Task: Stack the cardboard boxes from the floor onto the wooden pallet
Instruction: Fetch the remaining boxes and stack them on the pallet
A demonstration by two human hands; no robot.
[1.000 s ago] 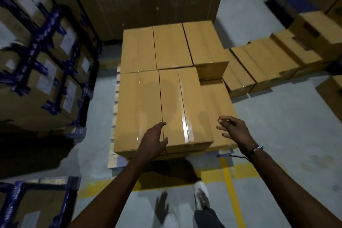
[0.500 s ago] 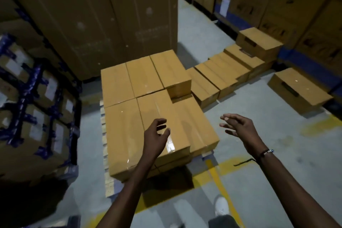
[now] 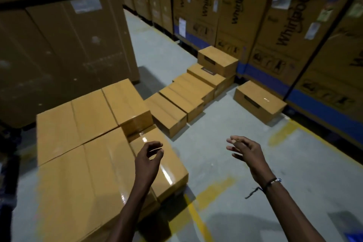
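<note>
Here, both hands raised empty over the glossy stacked boxes.
Left hand and right hand hang loosely spread; matte rectangular floor boxes sit beyond open grey concrete floor.

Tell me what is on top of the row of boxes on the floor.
One more cardboard box sits on the far end of the row of boxes; the nearer tops are bare. Anything behind it is hidden.

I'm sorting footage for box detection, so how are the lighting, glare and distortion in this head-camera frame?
Head view: dim warehouse light, dark at the left edge; bright glare streaks on the taped box beneath the left hand; wide-angle bending tilts the tall cartons; the loose floor box is fairly clear, and the right hand is slightly soft.
</note>
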